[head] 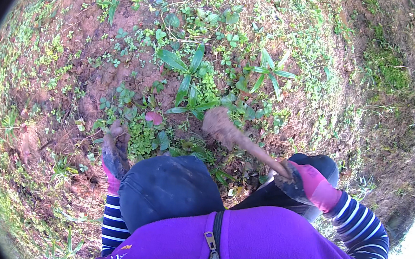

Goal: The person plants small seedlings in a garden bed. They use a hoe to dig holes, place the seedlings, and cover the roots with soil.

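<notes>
My right hand (301, 181), in a pink glove with a dark, muddy palm, is closed around the wooden handle of a hand tool (254, 149). The tool points up and to the left, and its mud-caked head (219, 125) is over low weeds; its exact kind cannot be told. My left hand (116, 153), in a matching muddy glove, is beside my left knee, near a patch of small-leaved weeds (141, 138). Whether its fingers hold anything cannot be told. A broad-leaved green plant (187, 74) grows ahead of the knees.
Reddish soil (121, 67) with scattered clover-like weeds surrounds me. Another long-leaved plant (270, 71) grows to the right of the first. A mossy patch (392, 71) lies at the upper right. My bent knees (168, 187) are close to both hands.
</notes>
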Available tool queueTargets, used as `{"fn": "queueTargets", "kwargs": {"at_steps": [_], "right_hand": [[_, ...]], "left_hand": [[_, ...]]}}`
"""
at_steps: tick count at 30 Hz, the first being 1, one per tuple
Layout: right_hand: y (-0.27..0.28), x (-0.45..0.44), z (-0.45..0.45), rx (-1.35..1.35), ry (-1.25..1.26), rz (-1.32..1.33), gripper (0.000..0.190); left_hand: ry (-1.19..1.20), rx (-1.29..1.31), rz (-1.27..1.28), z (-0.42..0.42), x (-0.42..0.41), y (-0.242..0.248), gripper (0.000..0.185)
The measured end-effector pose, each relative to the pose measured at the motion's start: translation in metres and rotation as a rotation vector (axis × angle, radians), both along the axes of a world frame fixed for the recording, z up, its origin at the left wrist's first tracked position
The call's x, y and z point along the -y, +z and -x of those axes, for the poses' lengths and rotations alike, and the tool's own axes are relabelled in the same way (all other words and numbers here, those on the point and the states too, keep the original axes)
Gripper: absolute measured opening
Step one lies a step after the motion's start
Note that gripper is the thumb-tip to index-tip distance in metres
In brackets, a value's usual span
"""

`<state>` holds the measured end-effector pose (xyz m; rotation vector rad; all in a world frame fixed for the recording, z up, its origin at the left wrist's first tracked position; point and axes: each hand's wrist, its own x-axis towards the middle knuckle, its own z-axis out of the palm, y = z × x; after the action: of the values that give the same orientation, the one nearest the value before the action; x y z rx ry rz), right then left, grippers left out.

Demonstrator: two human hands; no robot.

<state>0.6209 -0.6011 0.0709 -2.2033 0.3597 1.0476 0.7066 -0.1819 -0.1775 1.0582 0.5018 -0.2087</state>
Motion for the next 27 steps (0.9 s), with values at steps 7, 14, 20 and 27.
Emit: {"fn": "queueTargets", "kwargs": {"at_steps": [7,14,20,27], "right_hand": [[-0.055,-0.033,-0.053,0.433,-0.541,-0.244,0.020],[-0.100,-0.050,-0.054,0.424,-0.303,0.036,0.027],[-0.045,-0.039,-0.023,0.216,-0.298,0.130,0.031],[-0.097,-0.059,-0.053,0.417,-0.074,0.028,0.028]], "left_hand": [[-0.008,-0.046,0.001,0.002,0.004,-0.016,0.043],[0.030,-0.072,-0.040,0.005,-0.001,-0.006,0.044],[0.047,-0.146,-0.045,0.004,-0.001,-0.007,0.044],[0.013,-0.029,-0.027,0.003,0.003,-0.006,0.044]]}}
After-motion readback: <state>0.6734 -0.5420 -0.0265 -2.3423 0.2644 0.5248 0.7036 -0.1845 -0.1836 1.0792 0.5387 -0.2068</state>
